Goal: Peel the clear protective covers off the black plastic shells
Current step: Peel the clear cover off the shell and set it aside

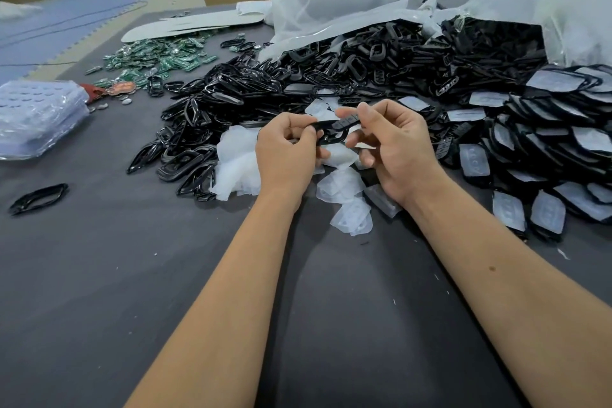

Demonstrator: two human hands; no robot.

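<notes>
A black plastic shell [334, 130] is held edge-on above the table between both hands. My left hand [286, 156] pinches its left end with thumb and fingers. My right hand [392, 146] grips its right end, thumb on top. Whether a clear cover is still on it I cannot tell. Below and between the hands lies a heap of peeled clear covers [344, 195]. At the right sits a stack of covered black shells [546, 176], their whitish film facing up.
A large pile of black frames [251, 100] fills the middle of the grey table [99, 275]. Green circuit boards [159, 60] lie far left, a bag of clear trays [36, 116] at the left edge, white plastic bags [331, 0] behind. One lone frame [38, 197] lies at left.
</notes>
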